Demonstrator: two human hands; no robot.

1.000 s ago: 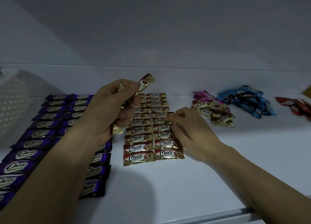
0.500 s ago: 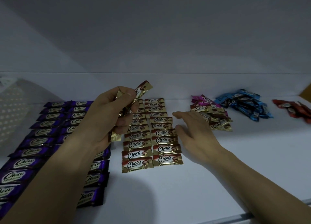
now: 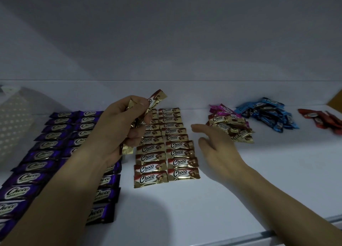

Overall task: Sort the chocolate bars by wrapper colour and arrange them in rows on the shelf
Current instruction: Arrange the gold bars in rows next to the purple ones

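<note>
A left hand [image 3: 122, 127] clutches a bundle of gold bars [image 3: 146, 112] above the white shelf [image 3: 240, 190], its forearm hiding part of the purple rows [image 3: 53, 146]; the right hand [image 3: 216, 147], fingers loose, hovers between the gold rows [image 3: 166, 153] and an unsorted gold heap [image 3: 233, 127]

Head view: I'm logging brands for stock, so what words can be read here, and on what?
"Choco": gold bars in rows.
"Choco": purple bars in rows.
"Choco": loose gold pile.
Small print under each logo: too small to read.
Blurred, unreadable: pink bars, blue pile, red bars.
Nothing legible: held gold bars in the left hand.
</note>
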